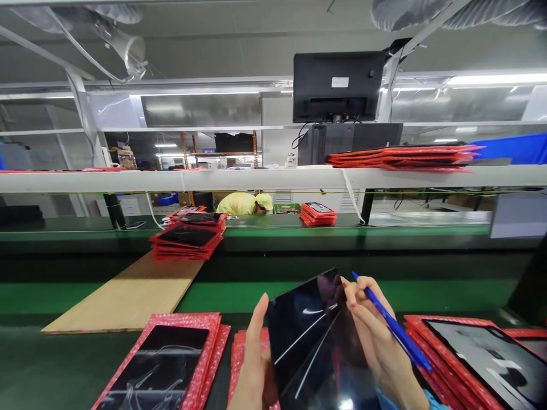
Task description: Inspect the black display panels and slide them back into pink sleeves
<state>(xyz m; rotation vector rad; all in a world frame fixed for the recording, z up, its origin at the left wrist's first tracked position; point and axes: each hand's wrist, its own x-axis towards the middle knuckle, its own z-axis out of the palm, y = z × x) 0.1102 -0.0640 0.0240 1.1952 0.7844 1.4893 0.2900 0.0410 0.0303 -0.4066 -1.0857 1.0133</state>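
My left hand (255, 359) grips the left edge of a glossy black screen panel (294, 324), its thumb along the side. The panel is tilted up toward me and mirrors the ceiling lights. At its upper right corner, the fingertips of my right hand (374, 324) pinch a see-through film (337, 347) that appears bent away from the glass. A blue pen (395, 327) is tucked in the same hand, lying across the fingers and pointing down to the right. Behind the panel, a red bubble-wrap sleeve (237, 356) is mostly hidden.
At left, a black panel (166, 364) lies on red bubble sleeves; at right is another sleeve stack (474, 353). A brown board (128, 296) bears a red stack (188, 236) on the green bench. Beyond are a shelf rail (256, 180), a monitor (337, 85) and a bending person (241, 203).
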